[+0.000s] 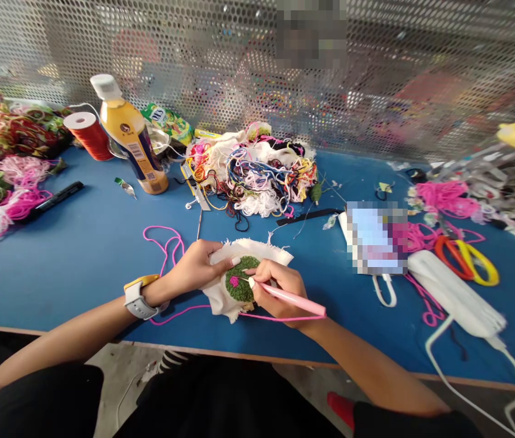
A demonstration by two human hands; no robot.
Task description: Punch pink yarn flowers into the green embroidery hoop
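My left hand (200, 266) is closed on the left edge of a white cloth (221, 304) with frayed edges, its thumb lying on top. On the cloth is a round patch of dark green loops (240, 294) with a small magenta spot (234, 281) inside it. My right hand (280, 283) grips a pink punch needle (296, 300) like a pen, its thin metal tip at the magenta spot. Pink yarn (179, 313) runs from the back end of the handle, passes by the cloth and loops on the table to the left. The cloth's underside is hidden.
Behind the cloth lies a heap of mixed yarn (262, 176). A drink bottle (132, 140), a red thread spool (89, 137) and a black marker (59, 202) are to the left. At right are a phone (376, 234), scissors (476, 261) and a white power strip (456, 295). A perforated metal panel (221, 55) borders the back.
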